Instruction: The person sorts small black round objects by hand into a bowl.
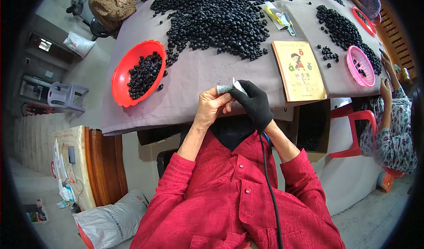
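Observation:
My hands meet over the near edge of the cloth-covered table (pixel 260 90). My left hand (pixel 208 105) is bare, its fingers closed and thumb bent in. A grey-green sleeve-like wrap (pixel 224 88) shows at its index finger. My right hand (pixel 252 103) wears a black glove, its fingertips pinched together against that wrap. Beside them a pointed white piece (pixel 239 87) sticks up; I cannot tell whether it is a finger wrap or something held. Anything small between the fingertips is hidden. Beyond my hands lies a big heap of small black round pieces (pixel 216 19).
A red scalloped basin (pixel 118 87) holds more black pieces at left. On the right are a yellow booklet (pixel 302 83), a packaged cutter (pixel 280 17) and a pink basket (pixel 352 65). Co-workers (pixel 110 10) sit around the table. A black cord (pixel 267 174) hangs from my right wrist.

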